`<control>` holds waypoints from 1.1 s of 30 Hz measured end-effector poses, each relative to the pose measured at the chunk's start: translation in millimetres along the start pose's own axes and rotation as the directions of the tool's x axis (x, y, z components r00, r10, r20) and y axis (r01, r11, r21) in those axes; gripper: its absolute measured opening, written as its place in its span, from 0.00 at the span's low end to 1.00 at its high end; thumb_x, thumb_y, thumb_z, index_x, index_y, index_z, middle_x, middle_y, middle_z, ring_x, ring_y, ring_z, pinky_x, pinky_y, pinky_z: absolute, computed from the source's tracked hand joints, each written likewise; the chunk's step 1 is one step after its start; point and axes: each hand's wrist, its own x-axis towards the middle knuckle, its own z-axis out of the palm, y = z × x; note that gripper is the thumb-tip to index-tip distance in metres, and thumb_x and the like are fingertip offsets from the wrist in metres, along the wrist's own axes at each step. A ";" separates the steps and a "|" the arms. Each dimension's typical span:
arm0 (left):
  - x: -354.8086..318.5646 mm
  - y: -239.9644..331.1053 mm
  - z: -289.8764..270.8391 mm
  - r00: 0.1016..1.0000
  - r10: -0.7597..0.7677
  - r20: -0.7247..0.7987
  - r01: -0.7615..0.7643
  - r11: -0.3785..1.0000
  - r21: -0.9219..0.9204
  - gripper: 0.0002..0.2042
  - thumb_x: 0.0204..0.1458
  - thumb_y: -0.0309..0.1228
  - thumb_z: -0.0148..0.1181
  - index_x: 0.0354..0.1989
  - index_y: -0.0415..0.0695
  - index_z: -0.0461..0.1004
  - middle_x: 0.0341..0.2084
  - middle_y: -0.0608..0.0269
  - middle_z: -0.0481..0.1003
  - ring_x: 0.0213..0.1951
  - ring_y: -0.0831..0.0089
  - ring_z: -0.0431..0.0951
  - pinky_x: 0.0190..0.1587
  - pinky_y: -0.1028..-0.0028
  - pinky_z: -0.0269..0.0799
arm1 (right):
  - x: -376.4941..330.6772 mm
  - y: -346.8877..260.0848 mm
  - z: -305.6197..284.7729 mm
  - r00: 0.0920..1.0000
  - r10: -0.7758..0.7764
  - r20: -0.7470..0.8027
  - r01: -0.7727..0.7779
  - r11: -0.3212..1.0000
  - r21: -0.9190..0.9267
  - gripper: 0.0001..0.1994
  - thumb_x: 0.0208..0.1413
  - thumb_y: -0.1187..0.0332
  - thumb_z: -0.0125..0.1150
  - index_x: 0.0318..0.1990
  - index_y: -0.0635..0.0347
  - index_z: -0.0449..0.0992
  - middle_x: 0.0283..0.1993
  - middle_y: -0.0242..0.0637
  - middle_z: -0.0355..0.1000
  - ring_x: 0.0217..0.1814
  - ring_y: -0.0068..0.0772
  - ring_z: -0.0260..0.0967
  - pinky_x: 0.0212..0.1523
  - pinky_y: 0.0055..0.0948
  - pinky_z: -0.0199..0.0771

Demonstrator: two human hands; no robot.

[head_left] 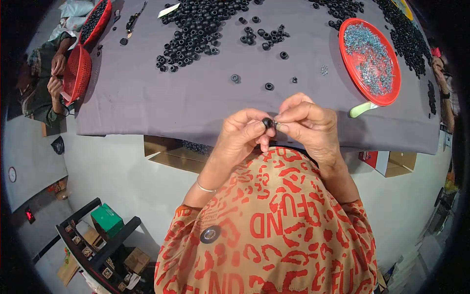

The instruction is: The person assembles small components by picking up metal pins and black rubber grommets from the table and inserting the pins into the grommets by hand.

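Both hands meet in front of my body at the table's near edge. Between the thumb and fingers of my left hand (pixel 245 130) is a small round black plastic part (pixel 267 122). My right hand (pixel 311 125) pinches a tiny metallic piece (pixel 276 123) against the part's right side; its exact kind is too small to tell. Just beyond my hands, a hollow black part (pixel 269 86) and another black part (pixel 235 78) lie loose on the grey cloth. A smaller black piece (pixel 294 80) rests to their right.
A red tray (pixel 343 54) of small shiny metal pieces stands at the right, with a pale green handle (pixel 361 110) beside it. Black parts (pixel 196 34) are heaped at the back. Another person's hands (pixel 56 76) are by a red basket (pixel 78 73) at the left.
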 end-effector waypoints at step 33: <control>-9.0 -3.5 -13.2 0.989 -0.123 -0.078 0.123 0.992 -0.001 0.05 0.53 0.26 0.52 0.34 0.38 0.71 0.23 0.60 0.70 0.21 0.80 0.67 0.22 0.79 0.70 | 27.6 46.1 -40.0 0.876 -0.456 -0.157 0.058 0.423 -0.904 0.06 0.42 0.79 0.59 0.31 0.60 0.72 0.31 0.35 0.66 0.33 0.30 0.65 0.33 0.27 0.63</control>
